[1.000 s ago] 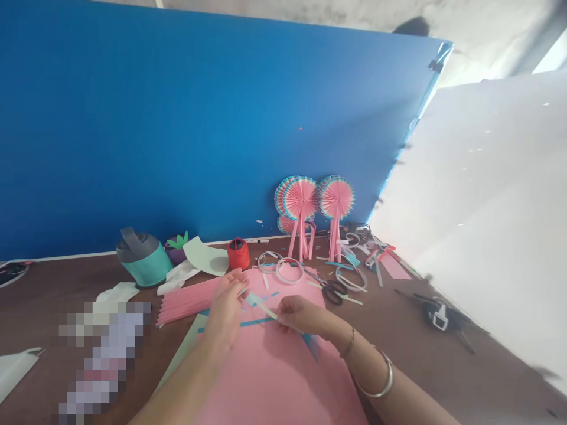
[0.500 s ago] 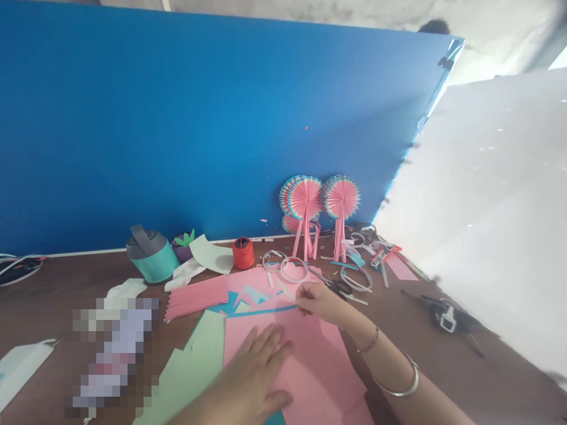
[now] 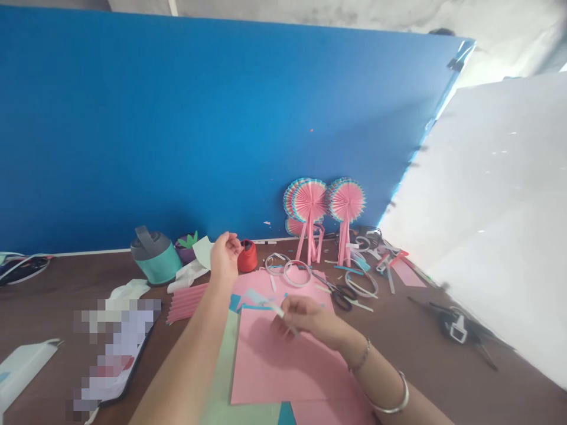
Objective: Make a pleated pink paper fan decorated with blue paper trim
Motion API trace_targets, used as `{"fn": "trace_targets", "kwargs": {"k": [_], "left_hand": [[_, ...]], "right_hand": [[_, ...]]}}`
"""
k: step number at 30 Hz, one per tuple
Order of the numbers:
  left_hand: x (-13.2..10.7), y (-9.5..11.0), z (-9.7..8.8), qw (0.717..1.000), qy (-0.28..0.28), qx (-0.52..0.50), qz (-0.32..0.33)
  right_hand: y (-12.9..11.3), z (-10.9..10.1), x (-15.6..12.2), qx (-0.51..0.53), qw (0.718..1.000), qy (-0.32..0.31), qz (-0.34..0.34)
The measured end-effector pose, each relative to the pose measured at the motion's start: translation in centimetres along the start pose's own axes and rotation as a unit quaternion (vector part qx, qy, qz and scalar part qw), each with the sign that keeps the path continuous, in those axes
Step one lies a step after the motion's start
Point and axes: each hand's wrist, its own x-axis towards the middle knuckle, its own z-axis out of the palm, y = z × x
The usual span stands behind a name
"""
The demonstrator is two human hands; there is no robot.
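My right hand [image 3: 308,319] pinches a thin white strip [image 3: 277,308] above a sheet of pink paper [image 3: 270,372]. At the back of the table, my left hand [image 3: 227,254] is raised just left of a red tapered container [image 3: 248,257]. Its fingers are loosely bent and somewhat apart, with nothing visible in them. I cannot tell whether it touches the container. Under the pink sheet lie pale green paper [image 3: 225,378] and a bit of blue paper [image 3: 287,413]. My left forearm partly covers a pleated pink paper strip [image 3: 186,301].
Pink pleated paper fans [image 3: 310,202] stand against the blue panel [image 3: 177,118]. Before them lie tape rings [image 3: 297,274], scissors [image 3: 343,297] and paper scraps. A teal-and-grey pot [image 3: 156,260] stands at the back left, and a black tool [image 3: 456,327] lies at the right.
My left hand has left the pink paper and moved to the back beside the red container. My right hand has drawn slightly nearer, and the white strip now shows in its fingers.
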Motion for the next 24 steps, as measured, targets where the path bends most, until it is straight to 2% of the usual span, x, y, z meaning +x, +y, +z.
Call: {"fn": "trace_targets", "kwargs": {"k": [2, 3, 6, 8, 9, 11, 14, 16, 18, 24], "left_hand": [[1.1, 0.9, -0.4, 0.999, 0.027, -0.01, 0.013], [1.3, 1.5, -0.6, 0.999, 0.032, -0.008, 0.017], [0.2, 3.6, -1.1, 0.999, 0.003, 0.029, 0.021], [-2.0, 4.6, -1.5, 0.993, -0.073, 0.088, -0.004], [-3.4, 4.9, -1.8, 0.966, -0.178, 0.182, -0.032], [-6.3, 5.0, -2.5, 0.884, -0.339, 0.31, -0.087], [-9.6, 4.6, -3.5, 0.812, -0.41, 0.396, -0.126], [-10.5, 4.2, -4.1, 0.801, -0.411, 0.412, -0.142], [-10.6, 3.7, -4.7, 0.808, -0.39, 0.407, -0.169], [-9.5, 1.2, -6.5, 0.836, -0.281, 0.421, -0.212]], "right_hand": [[0.9, 0.7, 0.1, -0.017, 0.996, -0.081, 0.035], [1.2, 0.9, 0.1, -0.029, 0.994, -0.098, 0.047], [1.0, 0.5, 0.0, -0.066, 0.995, -0.059, 0.055], [-0.2, 0.0, -0.3, -0.097, 0.993, -0.026, 0.055], [-1.0, -0.2, -0.5, -0.119, 0.991, -0.02, 0.058], [-2.6, -0.4, -0.8, -0.162, 0.984, -0.022, 0.068], [-4.1, -0.1, -1.0, -0.176, 0.982, -0.042, 0.056], [-4.1, -0.1, -0.9, -0.166, 0.984, -0.048, 0.041], [-3.4, -0.4, -0.5, -0.166, 0.985, -0.033, 0.032], [0.0, -1.2, 0.7, -0.259, 0.962, 0.069, 0.043]]}}
